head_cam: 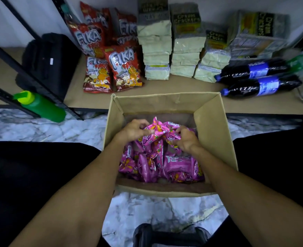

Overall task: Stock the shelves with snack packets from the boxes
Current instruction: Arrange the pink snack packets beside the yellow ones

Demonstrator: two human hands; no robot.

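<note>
Head view: both hands reach into the cardboard box (213, 132), the left hand (134, 130) and right hand (186, 139) gripping a bunch of pink snack packets (157, 130) between them. More pink packets fill the box beneath them, and the shelf (165, 86) lies just beyond the box.

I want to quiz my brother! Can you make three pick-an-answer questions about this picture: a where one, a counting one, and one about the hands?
1. Where are the pink packets? A in the cardboard box; B on a chair; C in a sink.
2. How many dark bottles lie on the shelf? A one; B two; C five.
3. What are the left hand and right hand doing? A waving; B gripping pink packets; C holding a cup.
Answers: 1 A, they fill the box. 2 B, two lie side by side. 3 B, fingers curl round packets.
</note>
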